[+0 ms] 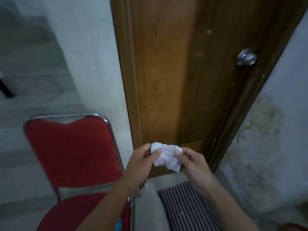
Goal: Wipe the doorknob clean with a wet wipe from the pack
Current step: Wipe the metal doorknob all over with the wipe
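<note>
Red chair point(71, 152) with chrome frame at left; left hand point(141, 162) and right hand point(191, 165) each pinch the crumpled white wet wipe point(167, 158) between them, low before the wooden door point(175, 72). Metal doorknob point(247, 57) on door, upper right, well apart from wipe; striped mat point(185, 205) below
</note>
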Motion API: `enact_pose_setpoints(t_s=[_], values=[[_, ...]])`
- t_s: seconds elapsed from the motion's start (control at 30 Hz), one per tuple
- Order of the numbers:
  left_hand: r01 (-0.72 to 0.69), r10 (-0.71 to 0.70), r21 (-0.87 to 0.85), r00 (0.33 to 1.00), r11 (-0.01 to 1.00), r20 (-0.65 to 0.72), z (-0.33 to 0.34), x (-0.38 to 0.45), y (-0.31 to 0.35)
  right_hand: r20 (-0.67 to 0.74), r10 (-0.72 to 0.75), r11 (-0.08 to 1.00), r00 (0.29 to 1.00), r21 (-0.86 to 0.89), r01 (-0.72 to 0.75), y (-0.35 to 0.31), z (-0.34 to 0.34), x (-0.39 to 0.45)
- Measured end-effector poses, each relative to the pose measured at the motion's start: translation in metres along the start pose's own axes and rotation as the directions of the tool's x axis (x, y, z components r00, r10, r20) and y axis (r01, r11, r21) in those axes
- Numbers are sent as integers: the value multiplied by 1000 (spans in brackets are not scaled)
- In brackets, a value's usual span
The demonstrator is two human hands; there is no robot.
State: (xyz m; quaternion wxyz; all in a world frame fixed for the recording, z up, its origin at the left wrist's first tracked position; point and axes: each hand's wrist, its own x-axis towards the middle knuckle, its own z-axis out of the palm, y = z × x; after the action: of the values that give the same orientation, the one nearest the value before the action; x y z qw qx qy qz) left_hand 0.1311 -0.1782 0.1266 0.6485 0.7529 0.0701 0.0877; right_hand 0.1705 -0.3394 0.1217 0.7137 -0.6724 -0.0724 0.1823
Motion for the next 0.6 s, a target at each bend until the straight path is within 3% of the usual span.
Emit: enact_pose_setpoints(t_s=[0.2, 0.33, 0.47, 0.6], values=[[-63, 63, -17, 998, 998, 17, 52, 29, 87, 39, -20, 997, 999, -71, 23, -70, -65, -12], [-80, 83, -46, 994, 996, 74, 87, 45, 127, -54, -47, 983, 997, -183, 36, -107, -101, -13], [-78, 76, 13, 992, 997, 99, 121, 68, 145, -264, -303, 854, 915, -502, 138, -128, -129, -1], [-86, 74, 48, 975, 995, 208, 155, 96, 155, -175, -364, 784, 915, -588, 200, -141, -147, 22]])
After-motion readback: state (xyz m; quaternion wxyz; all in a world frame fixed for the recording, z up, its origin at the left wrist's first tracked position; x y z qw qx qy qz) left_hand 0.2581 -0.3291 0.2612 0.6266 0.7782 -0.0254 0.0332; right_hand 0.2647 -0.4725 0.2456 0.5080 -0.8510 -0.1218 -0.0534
